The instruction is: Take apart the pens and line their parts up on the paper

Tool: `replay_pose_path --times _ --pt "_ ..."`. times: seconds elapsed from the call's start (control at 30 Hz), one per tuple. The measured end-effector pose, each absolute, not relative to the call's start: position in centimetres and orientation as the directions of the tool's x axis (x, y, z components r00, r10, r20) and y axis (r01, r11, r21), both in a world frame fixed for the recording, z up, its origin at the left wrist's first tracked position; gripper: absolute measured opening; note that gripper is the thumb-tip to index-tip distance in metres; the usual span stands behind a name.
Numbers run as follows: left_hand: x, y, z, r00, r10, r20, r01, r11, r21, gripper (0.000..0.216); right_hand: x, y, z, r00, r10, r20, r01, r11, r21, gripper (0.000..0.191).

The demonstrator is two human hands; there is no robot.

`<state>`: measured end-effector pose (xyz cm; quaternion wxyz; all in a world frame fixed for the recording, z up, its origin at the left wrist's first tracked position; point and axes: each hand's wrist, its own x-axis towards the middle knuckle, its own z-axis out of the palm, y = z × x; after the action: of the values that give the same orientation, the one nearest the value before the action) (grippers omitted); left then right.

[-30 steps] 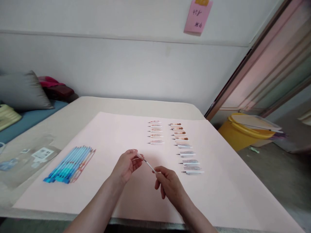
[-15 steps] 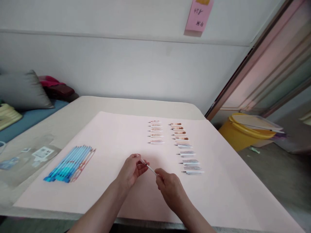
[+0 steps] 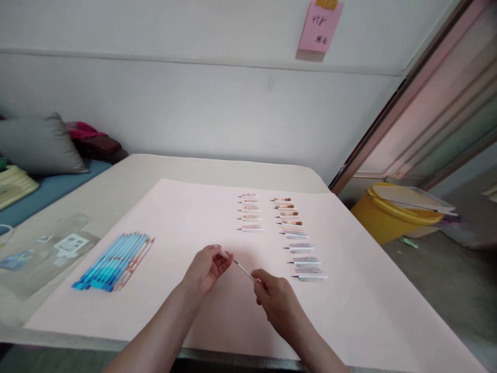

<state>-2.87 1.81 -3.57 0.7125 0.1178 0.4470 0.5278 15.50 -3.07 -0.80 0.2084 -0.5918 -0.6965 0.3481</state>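
Note:
My left hand (image 3: 209, 267) pinches a small whitish tube-like piece (image 3: 224, 254) between thumb and fingertips, its other fingers curled loosely. My right hand (image 3: 276, 298) is closed around the rear end of a thin white pen refill (image 3: 244, 270). The refill's dark tip points up and left at the left fingertips; whether it touches the piece there, I cannot tell. To the right lie two columns of similar dark-tipped white refills (image 3: 308, 276) with pen barrels beside them, some greyish (image 3: 301, 245), some brown-patterned (image 3: 289, 213).
Blue pens (image 3: 112, 261) lie bundled at the left of the pale pink sheet (image 3: 186, 207), with reddish-white ones beside them. A clear plastic bag (image 3: 42, 274) is further left on the table. A yellow bin (image 3: 382, 215) stands on the floor at right.
My right hand has drawn slightly right with the refill, and its dark tip shows more plainly near the left fingers. My left hand stays almost in place. The view has shifted slightly.

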Motion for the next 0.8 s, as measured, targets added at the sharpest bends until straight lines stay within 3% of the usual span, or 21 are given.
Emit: replay_pose_path --times 0.43,0.63,0.8 --pt "-3.2 2.0 -3.1 0.117 0.756 -0.644 -0.631 0.557 0.54 0.008 15.6 -2.9 -1.1 -0.197 0.95 -0.242 0.403 -0.147 -0.903 0.025" --pt "-2.2 0.9 -2.0 0.22 0.818 -0.531 -0.518 0.559 0.647 0.013 15.6 -2.5 -1.2 -0.168 0.956 -0.239 0.304 -0.181 -0.935 0.025" --pt "-0.5 -0.3 -2.1 0.351 0.802 -0.484 -0.501 0.597 0.627 0.014 15.4 -2.4 -1.5 -0.133 0.965 -0.227 0.302 -0.179 -0.936 0.027"
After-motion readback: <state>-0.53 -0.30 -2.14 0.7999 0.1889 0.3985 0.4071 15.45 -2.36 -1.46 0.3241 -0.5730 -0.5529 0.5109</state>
